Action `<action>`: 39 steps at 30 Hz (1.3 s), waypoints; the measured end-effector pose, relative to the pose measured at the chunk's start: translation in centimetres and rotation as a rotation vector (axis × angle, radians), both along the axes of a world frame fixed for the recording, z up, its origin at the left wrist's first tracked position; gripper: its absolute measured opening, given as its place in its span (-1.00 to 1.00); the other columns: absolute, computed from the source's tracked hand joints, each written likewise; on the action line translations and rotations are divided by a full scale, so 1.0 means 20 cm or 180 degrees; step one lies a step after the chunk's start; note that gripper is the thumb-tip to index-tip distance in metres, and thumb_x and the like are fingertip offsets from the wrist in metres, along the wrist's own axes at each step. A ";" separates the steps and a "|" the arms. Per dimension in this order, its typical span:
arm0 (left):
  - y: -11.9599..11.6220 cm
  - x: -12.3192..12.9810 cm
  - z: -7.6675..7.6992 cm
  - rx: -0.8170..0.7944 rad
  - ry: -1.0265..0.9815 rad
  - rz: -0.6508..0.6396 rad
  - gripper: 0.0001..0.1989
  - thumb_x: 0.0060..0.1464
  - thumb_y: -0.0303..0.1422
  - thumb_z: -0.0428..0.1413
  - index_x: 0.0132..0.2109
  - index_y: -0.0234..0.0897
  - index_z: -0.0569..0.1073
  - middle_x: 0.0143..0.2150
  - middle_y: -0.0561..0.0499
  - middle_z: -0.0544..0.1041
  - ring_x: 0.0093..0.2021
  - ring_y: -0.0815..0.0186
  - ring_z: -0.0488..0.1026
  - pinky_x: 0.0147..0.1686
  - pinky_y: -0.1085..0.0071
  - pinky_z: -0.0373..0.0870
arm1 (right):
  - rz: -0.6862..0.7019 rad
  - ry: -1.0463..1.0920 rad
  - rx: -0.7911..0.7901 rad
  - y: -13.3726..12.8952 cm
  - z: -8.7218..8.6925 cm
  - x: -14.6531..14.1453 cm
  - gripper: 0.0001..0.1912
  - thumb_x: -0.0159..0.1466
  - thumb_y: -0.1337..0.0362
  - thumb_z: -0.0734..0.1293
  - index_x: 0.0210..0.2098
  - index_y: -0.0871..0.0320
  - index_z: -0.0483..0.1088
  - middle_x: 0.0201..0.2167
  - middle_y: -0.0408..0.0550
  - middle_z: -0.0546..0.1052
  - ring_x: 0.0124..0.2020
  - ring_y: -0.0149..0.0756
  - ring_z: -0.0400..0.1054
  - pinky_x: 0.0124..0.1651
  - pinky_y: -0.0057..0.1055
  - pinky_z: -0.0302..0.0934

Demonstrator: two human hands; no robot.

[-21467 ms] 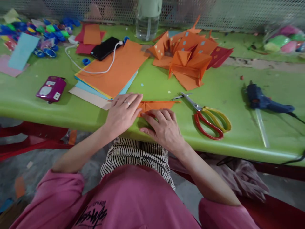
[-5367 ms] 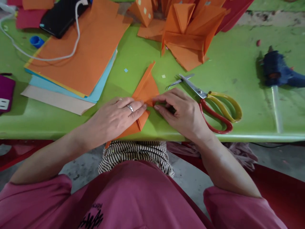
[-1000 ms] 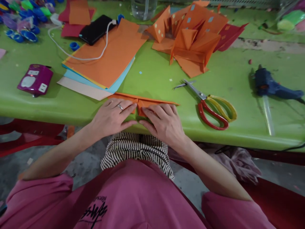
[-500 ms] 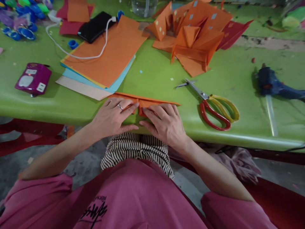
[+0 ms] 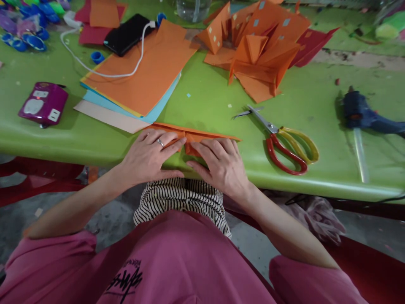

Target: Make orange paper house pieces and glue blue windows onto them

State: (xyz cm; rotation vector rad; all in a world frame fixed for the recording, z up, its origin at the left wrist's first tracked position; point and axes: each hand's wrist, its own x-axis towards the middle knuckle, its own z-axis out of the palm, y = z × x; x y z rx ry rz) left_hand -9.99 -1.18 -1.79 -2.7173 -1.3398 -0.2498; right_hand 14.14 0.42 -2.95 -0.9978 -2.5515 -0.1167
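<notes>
A folded orange paper strip (image 5: 200, 136), narrow, creased and pointed at one end, lies near the worktop's (image 5: 209, 99) front edge. The left hand (image 5: 150, 156) and right hand (image 5: 223, 162) rest palm-down on it, unclenched. At eleven o'clock from it is a stack of coloured paper (image 5: 155, 76); at one, faceted origami (image 5: 264, 63); at three, steel-bladed scissors (image 5: 271, 128). The worktop is smooth, glossy green, above a grey floor (image 5: 19, 219).
</notes>
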 end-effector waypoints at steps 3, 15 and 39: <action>0.00 0.00 0.00 -0.0038 0.0013 0.0020 -0.12 0.20 0.29 -0.11 0.34 -0.30 0.39 0.21 -0.27 0.48 0.13 -0.04 0.40 0.11 0.05 0.32 | 0.0046 -0.0078 0.0063 0.00 0.00 0.01 -0.52 0.45 0.05 0.25 0.28 0.08 0.35 -0.09 0.03 0.55 -0.12 -0.12 0.23 -0.07 -0.18 0.14; 0.00 0.01 0.00 -0.0011 0.0065 0.0053 -0.11 0.19 0.32 -0.14 0.34 -0.26 0.38 0.21 -0.24 0.48 0.13 -0.01 0.38 0.10 0.08 0.30 | 0.0126 -0.0130 0.0275 0.01 0.00 0.01 -0.68 0.44 0.05 0.28 0.06 0.06 0.49 -0.09 -0.01 0.55 -0.13 -0.15 0.22 -0.08 -0.22 0.10; 0.03 0.01 -0.03 0.0231 -0.0369 0.0067 -0.34 0.34 0.12 -0.12 0.26 -0.26 0.46 0.09 -0.18 0.56 0.04 0.08 0.46 0.06 0.13 0.32 | 0.0164 -0.0151 0.0016 0.02 0.03 0.01 -0.65 0.44 0.06 0.26 0.11 0.08 0.46 -0.05 0.03 0.56 -0.07 -0.12 0.29 -0.03 -0.20 0.14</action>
